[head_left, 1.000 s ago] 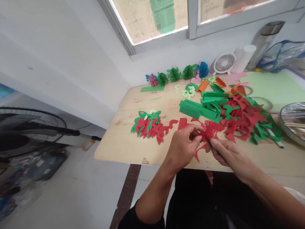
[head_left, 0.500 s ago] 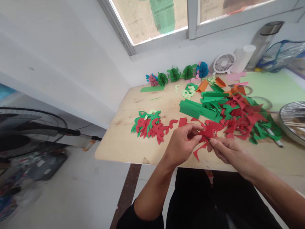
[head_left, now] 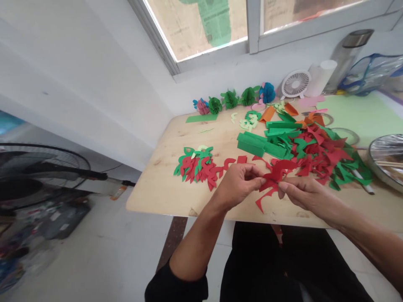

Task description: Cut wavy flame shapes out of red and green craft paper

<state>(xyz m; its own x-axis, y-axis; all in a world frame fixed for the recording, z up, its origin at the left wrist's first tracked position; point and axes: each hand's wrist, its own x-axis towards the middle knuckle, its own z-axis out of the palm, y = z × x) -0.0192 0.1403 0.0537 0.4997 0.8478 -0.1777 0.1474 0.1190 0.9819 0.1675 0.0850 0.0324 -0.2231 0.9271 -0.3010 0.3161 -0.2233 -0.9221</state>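
Between my two hands is a red paper cut-out [head_left: 276, 173] with curved edges, held above the front of the table. My left hand [head_left: 244, 184] pinches its left side between thumb and fingers. On the other side, my right hand [head_left: 300, 193] is closed with thumb and forefinger on the paper's lower right edge. A thin red paper scrap [head_left: 263, 200] lies on the wood just below. To the left is a pile of red and green cut-out shapes [head_left: 201, 167]; to the right spreads a larger heap of red paper scraps [head_left: 321, 155].
Folded green paper strips [head_left: 252, 142] lie beyond my hands. Along the wall stand several paper honeycomb figures [head_left: 231, 98], a small white fan [head_left: 296, 84] and a bottle [head_left: 349, 58]. A round foil-lined bowl [head_left: 388, 159] sits at the right. The wooden table's [head_left: 154, 188] left edge faces a floor fan [head_left: 40, 176].
The red paper has opened out and tilted up between my hands, showing more of its surface. My right hand has shifted slightly right; my left stays nearly in place.
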